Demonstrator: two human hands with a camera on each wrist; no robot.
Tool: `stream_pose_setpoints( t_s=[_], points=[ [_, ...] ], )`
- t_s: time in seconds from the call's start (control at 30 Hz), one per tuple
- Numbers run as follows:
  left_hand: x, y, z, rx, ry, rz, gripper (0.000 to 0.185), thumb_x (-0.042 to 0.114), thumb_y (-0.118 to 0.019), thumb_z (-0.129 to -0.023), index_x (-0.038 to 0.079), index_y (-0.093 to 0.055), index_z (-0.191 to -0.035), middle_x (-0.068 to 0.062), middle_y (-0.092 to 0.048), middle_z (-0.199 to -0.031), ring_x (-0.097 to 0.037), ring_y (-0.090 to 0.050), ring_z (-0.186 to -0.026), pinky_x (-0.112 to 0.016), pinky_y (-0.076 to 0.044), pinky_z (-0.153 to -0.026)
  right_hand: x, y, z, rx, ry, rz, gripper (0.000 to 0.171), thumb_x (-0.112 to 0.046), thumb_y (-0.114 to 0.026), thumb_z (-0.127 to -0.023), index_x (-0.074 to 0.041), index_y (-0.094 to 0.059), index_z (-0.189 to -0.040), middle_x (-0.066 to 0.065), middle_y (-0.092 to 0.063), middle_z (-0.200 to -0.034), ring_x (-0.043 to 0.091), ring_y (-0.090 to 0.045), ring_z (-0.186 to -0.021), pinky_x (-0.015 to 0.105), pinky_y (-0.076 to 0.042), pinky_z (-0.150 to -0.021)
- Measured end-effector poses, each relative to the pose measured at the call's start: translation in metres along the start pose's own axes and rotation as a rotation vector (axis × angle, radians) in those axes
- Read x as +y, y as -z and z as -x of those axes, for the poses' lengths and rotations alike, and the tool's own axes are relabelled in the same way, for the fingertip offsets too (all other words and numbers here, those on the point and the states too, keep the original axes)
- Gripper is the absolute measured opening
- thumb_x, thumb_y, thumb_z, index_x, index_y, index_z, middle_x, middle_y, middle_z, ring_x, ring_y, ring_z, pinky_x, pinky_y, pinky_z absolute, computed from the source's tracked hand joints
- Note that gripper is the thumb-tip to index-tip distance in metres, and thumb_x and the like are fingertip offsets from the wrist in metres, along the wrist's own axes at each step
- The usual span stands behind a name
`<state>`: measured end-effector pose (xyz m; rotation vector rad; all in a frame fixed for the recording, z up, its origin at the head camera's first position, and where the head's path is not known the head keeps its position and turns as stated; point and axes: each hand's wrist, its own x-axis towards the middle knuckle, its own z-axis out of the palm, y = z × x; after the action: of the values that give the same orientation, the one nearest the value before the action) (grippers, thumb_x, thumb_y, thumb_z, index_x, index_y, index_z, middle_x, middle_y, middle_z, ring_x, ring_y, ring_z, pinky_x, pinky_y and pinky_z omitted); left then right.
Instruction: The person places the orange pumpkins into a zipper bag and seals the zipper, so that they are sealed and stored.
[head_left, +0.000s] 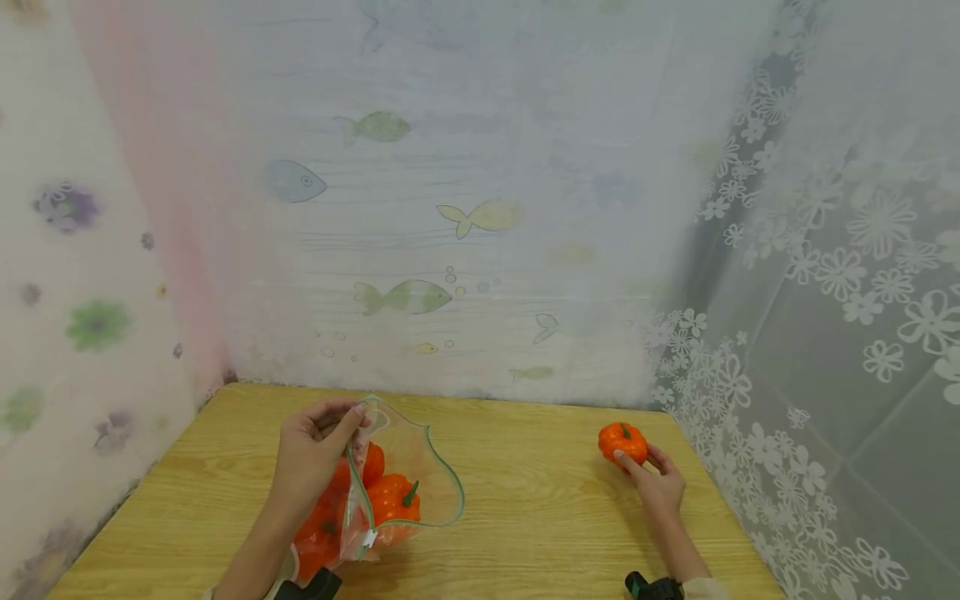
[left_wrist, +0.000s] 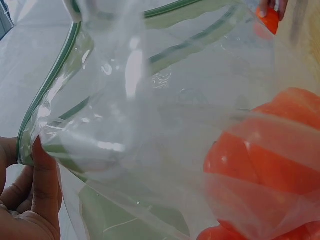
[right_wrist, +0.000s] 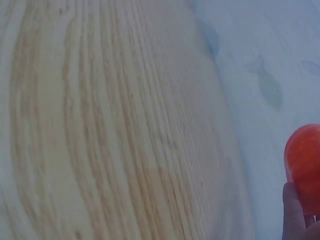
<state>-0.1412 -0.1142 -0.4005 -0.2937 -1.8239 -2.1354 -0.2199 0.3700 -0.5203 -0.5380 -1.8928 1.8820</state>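
A: Report the left hand.

B: The left hand (head_left: 311, 446) pinches the rim of a clear zip bag (head_left: 408, 467) between thumb and fingers (left_wrist: 45, 185), near the green seal strip. The bag's mouth stands open, facing up and away from the person. The bag rests on the table (head_left: 525, 500), left of centre.

A: Contents of the bag?

B: Orange toy pumpkins (head_left: 390, 498) with green stems. At least three show through the plastic in the head view; the exact count cannot be told. In the left wrist view one pumpkin fills the lower right behind the film.

A: Report the right hand.

B: The right hand (head_left: 660, 483) lies on the table at the right side. Its fingers are curled against a single small pumpkin (head_left: 622, 442), grasping it from the near side. This pumpkin sits upright on the table, stem up, well apart from the bag.

A: Surroundings?

B: Fish-print sheeting (head_left: 465, 217) stands behind the table; flower-print sheeting (head_left: 825, 275) stands at the right.
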Motion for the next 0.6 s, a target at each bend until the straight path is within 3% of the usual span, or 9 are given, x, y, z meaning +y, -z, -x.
stream_pose_setpoints(
  t_s=[0.3, 0.6],
  points=[
    [0.001, 0.0, 0.0, 0.0, 0.002, 0.002, 0.032, 0.014, -0.065, -0.102, -0.016, -0.063, -0.109, -0.01, -0.073, -0.087, -0.012, -0.063, -0.059, -0.026, -0.06, -0.052, 0.002, -0.012, 0.023, -0.13, -0.017, -0.031, 0.076, -0.004, -0.081, -0.086, 0.007, -0.039, -0.148, 0.016, -0.043, -0.136, -0.001, -0.06, -0.091, 0.019, -0.06, -0.081],
    [0.001, 0.002, 0.001, 0.0, -0.004, 0.012, 0.031, 0.014, -0.065, -0.102, -0.016, -0.062, -0.11, -0.012, -0.073, -0.087, -0.013, -0.063, -0.059, -0.026, -0.059, -0.052, -0.001, -0.026, 0.049, -0.173, -0.019, -0.085, 0.074, 0.0, -0.082, -0.083, 0.01, -0.042, -0.145, 0.017, -0.046, -0.13, 0.005, -0.066, -0.084, 0.02, -0.062, -0.076]
  ],
)
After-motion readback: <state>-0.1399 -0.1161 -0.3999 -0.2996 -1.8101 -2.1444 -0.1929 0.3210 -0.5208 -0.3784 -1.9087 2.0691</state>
